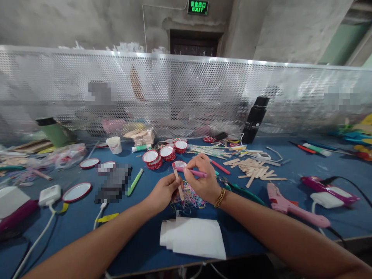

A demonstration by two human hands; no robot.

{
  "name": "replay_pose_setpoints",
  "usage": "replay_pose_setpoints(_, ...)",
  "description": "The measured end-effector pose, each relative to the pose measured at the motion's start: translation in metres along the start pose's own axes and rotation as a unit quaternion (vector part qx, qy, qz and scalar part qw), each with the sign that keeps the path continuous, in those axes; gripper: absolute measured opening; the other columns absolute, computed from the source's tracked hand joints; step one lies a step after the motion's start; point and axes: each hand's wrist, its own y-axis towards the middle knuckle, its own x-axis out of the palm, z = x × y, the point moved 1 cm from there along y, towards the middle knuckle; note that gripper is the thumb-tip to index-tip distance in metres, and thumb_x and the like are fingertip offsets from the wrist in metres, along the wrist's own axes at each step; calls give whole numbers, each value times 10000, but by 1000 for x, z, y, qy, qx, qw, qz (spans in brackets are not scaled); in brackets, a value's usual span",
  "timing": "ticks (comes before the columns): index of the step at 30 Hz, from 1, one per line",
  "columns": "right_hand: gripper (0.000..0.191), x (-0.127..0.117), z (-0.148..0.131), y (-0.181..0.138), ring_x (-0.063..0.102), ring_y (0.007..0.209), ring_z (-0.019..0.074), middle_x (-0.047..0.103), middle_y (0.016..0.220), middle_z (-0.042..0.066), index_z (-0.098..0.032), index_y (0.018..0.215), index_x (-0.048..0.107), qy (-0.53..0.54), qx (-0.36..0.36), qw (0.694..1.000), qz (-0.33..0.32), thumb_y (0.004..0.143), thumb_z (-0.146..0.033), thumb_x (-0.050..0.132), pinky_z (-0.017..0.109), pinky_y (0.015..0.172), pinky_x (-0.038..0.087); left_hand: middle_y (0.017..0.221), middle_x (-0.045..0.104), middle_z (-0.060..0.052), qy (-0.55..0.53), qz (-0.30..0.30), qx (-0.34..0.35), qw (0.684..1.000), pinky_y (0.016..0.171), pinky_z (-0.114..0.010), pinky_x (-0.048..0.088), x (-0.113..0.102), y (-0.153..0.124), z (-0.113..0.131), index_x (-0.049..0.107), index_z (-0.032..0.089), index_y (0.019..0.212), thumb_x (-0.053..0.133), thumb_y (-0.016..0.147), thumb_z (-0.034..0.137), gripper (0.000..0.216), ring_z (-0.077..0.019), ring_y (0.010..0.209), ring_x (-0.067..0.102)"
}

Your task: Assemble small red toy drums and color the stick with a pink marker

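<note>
A slim wooden craft stick (176, 175), red near its top, is pinched upright in my left hand (165, 190). My right hand (204, 182) grips a purple-pink marker pen (197, 173), its tip end close to the upper part of the stick; I cannot tell whether they touch. Below both hands lies a tangle of colourful cords (192, 197). Just beyond them are several round red-rimmed tins or lids (167, 152) with white tops. A red pen (221, 167) rests to the right of my right hand. A folded white sheet (193, 236) lies nearest me.
Loose craft sticks (252, 169) spread at the right, near a pink glue gun (293, 207) and green-handled pliers (244, 192). Leftward lie a phone (114, 182) on a cable and a lime-green pen (135, 182). A black bottle (255, 120) stands against the perforated metal screen (197, 93).
</note>
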Motion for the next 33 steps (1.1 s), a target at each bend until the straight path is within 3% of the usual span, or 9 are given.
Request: replay_pose_setpoints(33, 168, -2, 0, 0, 495, 631, 155, 537, 618, -31, -224, 639, 461, -3, 19, 1000, -6, 779, -164, 531, 368, 743, 396, 488, 449, 64, -9, -9, 2, 1000, 450, -232, 263, 1, 0, -2, 506, 184, 704, 662, 660, 719, 559, -88, 440, 369)
